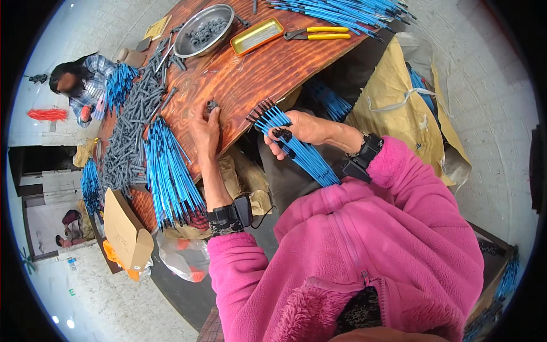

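Note:
My right hand (302, 127) is wrapped round a bundle of thin blue rods (312, 162) with black tips, held at a slant above my lap. The tips fan out past my fingers toward the table edge. At the edge of the wooden table, my left hand (204, 130) pinches a small dark grey ring-like part (212, 105) between thumb and finger. Left of that hand, a larger bundle of blue rods (165, 171) lies on the table beside a heap of grey tubes (122, 137).
On the reddish wooden table (250, 77) are a metal bowl (181, 43) of grey parts, a yellow tray (256, 37) and yellow-handled pliers (327, 33). More blue rods (347, 14) lie at the far edge. A cardboard box (128, 233) stands left; a yellow sack (393, 97) right. Another person (85, 80) sits across.

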